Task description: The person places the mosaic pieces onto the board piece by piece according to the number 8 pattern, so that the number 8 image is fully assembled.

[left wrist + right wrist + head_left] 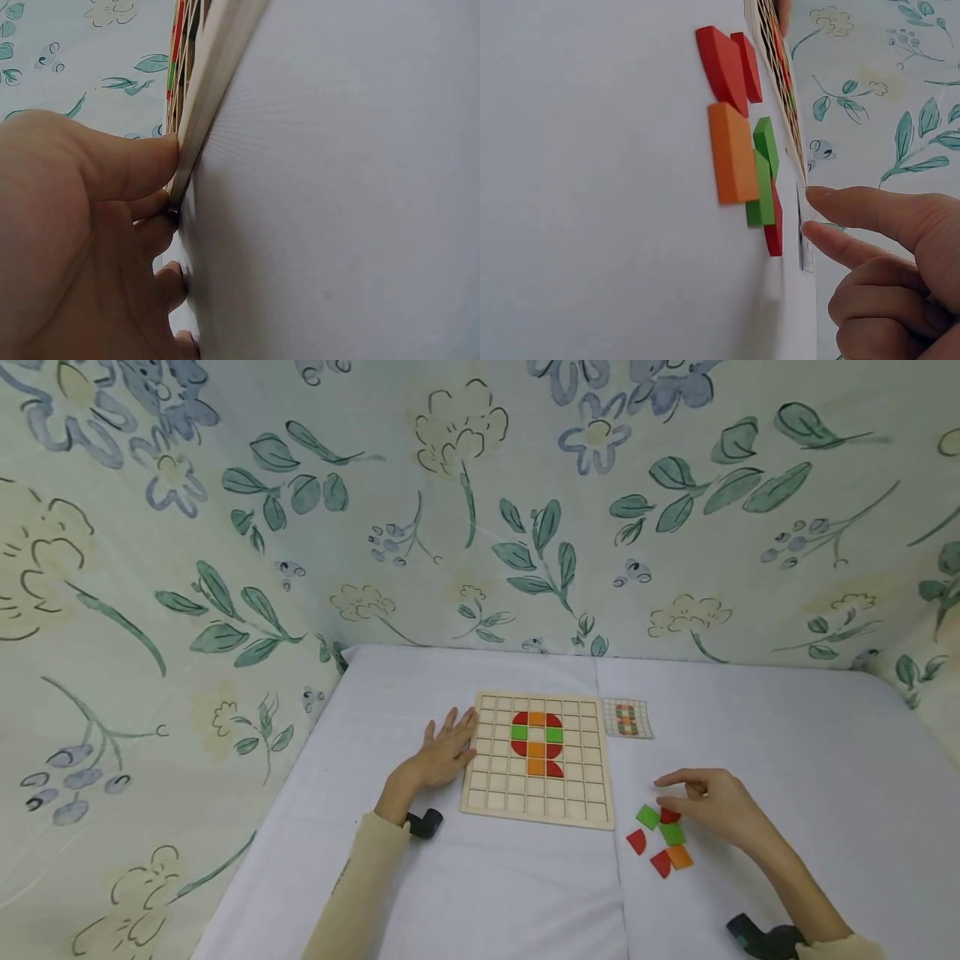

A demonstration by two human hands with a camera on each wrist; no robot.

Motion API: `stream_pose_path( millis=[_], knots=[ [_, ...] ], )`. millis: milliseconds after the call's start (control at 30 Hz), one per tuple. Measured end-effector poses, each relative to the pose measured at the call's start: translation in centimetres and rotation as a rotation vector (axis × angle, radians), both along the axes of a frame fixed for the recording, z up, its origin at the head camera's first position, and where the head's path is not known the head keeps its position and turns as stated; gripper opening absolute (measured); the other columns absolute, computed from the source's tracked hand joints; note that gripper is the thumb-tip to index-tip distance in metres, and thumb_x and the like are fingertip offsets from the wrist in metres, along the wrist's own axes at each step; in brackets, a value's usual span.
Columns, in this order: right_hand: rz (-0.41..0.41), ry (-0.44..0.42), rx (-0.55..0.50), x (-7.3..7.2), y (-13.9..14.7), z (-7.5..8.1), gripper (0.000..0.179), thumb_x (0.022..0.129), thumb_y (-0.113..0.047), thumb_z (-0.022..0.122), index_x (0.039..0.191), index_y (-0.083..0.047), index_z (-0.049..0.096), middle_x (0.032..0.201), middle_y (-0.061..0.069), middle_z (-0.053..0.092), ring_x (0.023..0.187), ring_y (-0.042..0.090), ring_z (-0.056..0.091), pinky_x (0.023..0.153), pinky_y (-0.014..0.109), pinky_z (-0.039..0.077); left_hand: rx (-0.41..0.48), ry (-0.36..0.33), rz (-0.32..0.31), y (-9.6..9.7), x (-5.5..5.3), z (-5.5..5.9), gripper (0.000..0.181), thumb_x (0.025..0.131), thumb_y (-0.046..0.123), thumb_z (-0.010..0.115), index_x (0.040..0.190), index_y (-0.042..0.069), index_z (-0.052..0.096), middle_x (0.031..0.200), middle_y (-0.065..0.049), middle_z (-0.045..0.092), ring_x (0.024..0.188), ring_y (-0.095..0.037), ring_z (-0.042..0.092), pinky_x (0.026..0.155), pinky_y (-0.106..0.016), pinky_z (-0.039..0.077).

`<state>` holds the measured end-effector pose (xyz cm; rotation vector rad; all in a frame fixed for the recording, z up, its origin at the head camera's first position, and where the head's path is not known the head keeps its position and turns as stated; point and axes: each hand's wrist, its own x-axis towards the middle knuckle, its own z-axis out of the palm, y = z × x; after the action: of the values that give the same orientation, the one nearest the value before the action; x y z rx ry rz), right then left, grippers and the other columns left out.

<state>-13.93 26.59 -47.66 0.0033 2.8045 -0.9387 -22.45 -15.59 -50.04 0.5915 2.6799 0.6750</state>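
My left hand (442, 756) rests at the left edge of a wooden grid board (491, 781), fingers spread; in the left wrist view the thumb (139, 161) touches the board's side. Red, green and orange pieces form a pattern on the board, such as an orange square (536, 767). On the right, my right hand (716, 806) hovers over loose pieces, its thumb and index finger apart with nothing visible between them. Under its fingertips lies a red quarter-round piece (670, 816), partly covered in the head view. Beside it are two green squares (766, 146), an orange square (733, 154) and two more red pieces (721, 69).
A small pattern card (637, 727) with a printed grid lies at the board's upper right corner. White cloth (525, 893) covers the table. A floral curtain (450, 527) hangs behind it. Dark wrist devices (425, 823) are on both arms.
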Motion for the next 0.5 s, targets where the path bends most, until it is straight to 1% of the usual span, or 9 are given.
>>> stream_pose_path(
  millis=[67, 167, 333, 500],
  knots=[
    [-0.026, -0.012, 0.004, 0.4, 0.7, -0.2, 0.039, 0.086, -0.028, 0.084, 0.114, -0.003, 0.077, 0.061, -0.003, 0.035, 0.059, 0.014, 0.036, 0.048, 0.025, 0.029, 0.001, -0.001, 0.003, -0.1, 0.0, 0.0, 0.066, 0.112, 0.030, 0.039, 0.167, 0.009, 0.008, 0.176, -0.007, 0.001, 0.163, -0.034, -0.009, 0.128, -0.065, -0.009],
    [-0.039, -0.019, -0.001, 0.9, 1.5, -0.4, 0.041, 0.084, -0.028, 0.086, 0.113, -0.001, 0.076, 0.060, -0.002, 0.034, 0.057, 0.013, 0.035, 0.049, 0.026, 0.027, 0.014, -0.004, 0.003, -0.1, 0.1, 0.1, 0.067, 0.112, 0.030, 0.040, 0.167, 0.009, 0.008, 0.176, -0.007, 0.001, 0.163, -0.034, -0.009, 0.128, -0.065, -0.009],
    [-0.031, -0.011, 0.000, 1.3, 2.1, -1.2, 0.033, 0.085, -0.021, 0.084, 0.111, -0.003, 0.077, 0.060, -0.002, 0.036, 0.058, 0.013, 0.035, 0.049, 0.026, 0.029, 0.007, 0.004, -0.007, 0.1, 0.1, 0.2, 0.067, 0.113, 0.031, 0.039, 0.167, 0.009, 0.007, 0.176, -0.007, 0.000, 0.163, -0.034, -0.010, 0.128, -0.065, -0.010],
    [-0.021, -0.004, -0.016, 1.3, 2.2, -1.9, 0.028, 0.086, -0.018, 0.083, 0.109, -0.005, 0.078, 0.059, -0.002, 0.038, 0.058, 0.013, 0.037, 0.050, 0.026, 0.030, 0.006, 0.005, -0.009, 0.0, 0.1, 0.1, 0.067, 0.113, 0.031, 0.039, 0.167, 0.008, 0.008, 0.176, -0.007, 0.001, 0.163, -0.035, -0.009, 0.128, -0.065, -0.009]
  ],
)
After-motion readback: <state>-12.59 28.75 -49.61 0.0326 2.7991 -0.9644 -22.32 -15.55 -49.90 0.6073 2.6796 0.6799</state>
